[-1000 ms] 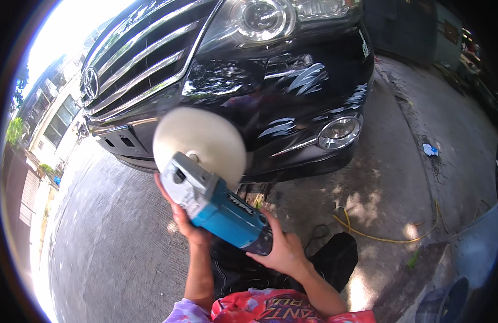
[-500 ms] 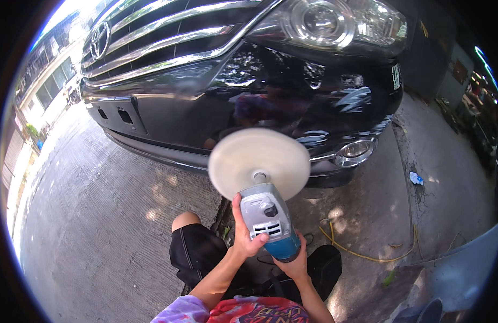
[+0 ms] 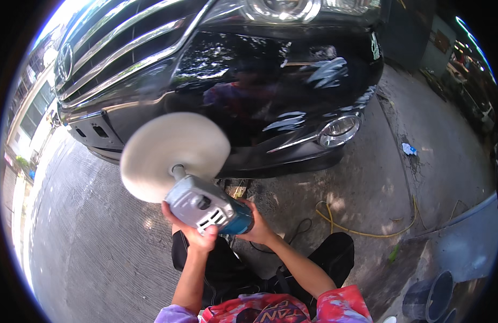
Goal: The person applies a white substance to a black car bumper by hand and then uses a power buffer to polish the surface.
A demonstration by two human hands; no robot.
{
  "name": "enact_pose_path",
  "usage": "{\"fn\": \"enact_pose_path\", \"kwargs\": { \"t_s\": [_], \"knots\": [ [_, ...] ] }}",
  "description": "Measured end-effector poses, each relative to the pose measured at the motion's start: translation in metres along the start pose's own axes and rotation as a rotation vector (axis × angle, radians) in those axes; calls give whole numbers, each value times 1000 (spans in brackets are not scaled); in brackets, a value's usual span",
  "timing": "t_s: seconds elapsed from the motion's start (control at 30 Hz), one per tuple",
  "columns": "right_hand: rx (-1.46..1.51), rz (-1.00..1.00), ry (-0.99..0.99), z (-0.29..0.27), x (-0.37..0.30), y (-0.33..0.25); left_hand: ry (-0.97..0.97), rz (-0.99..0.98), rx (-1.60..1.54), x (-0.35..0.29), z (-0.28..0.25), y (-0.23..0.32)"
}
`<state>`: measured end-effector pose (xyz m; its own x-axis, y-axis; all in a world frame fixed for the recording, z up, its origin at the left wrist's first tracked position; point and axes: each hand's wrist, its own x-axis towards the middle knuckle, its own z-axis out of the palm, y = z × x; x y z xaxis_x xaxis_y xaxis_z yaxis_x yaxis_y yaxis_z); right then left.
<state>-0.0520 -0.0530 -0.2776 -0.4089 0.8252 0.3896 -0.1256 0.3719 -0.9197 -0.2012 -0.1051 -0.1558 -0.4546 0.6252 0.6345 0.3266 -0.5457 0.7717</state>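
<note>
Both my hands are closed around a grey and blue power polisher (image 3: 206,207) with a wide white round pad (image 3: 176,153). My left hand (image 3: 201,237) grips the grey housing near the head, thumb over the vents. At the blue rear end, my right hand (image 3: 258,225) wraps the body. The pad looks blurred as if spinning, and overlaps the lower part of a glossy black car bumper (image 3: 227,116); whether it touches is unclear. White compound streaks (image 3: 329,72) mark the bumper's right side, above the round fog lamp (image 3: 340,131).
Chrome grille bars (image 3: 133,51) rise at upper left, a headlight (image 3: 281,8) at the top. On the concrete floor lie a yellow hose (image 3: 362,231), a dark cord (image 3: 300,231) and a crumpled blue-white scrap (image 3: 409,149). A dark bucket (image 3: 427,299) stands at lower right.
My hands have swung the polisher to the left along the bumper, and its body now slants more. The camera view has shifted too, so the car sits higher and further left.
</note>
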Motion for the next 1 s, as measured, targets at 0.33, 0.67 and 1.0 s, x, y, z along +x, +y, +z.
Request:
{"fn": "enact_pose_path", "kwargs": {
  "t_s": [0.33,0.67,1.0],
  "knots": [
    [257,133,58,-109,-51,18,-510,185,234,-24,137,59],
    [396,218,147,-145,-69,-11,-516,153,285,-18,201,97],
    [281,124,-13,-87,-39,-16,-375,87,283,-26,120,82]
  ]
}}
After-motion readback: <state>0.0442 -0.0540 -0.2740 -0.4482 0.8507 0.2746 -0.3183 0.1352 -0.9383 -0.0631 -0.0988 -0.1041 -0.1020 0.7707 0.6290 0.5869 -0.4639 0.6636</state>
